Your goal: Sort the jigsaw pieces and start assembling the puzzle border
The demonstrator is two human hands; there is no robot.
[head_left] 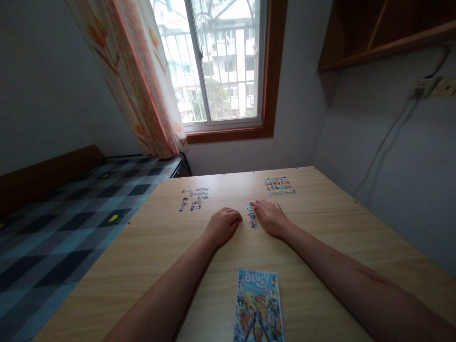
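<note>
A narrow strip of joined jigsaw puzzle pieces [251, 216] lies on the wooden table between my hands. My right hand [270, 215] rests at its right side, fingers stretched out and the tips touching the strip's upper end. To the left of the strip, a small gap away, is my left hand [224, 224]. Its fingers are curled together on the table, and whatever they may hold is hidden. Nearer to me lies a picture sheet [259, 304] marked "BLUEY", with many colourful figures on it.
Loose puzzle pieces [195, 205] lie in small groups at the table's far left. Rows of puzzle pieces [280, 185] are laid at the far right. Beyond the table [160, 266] are a checked bed [78, 228], a curtain [131, 76] and a window [228, 71].
</note>
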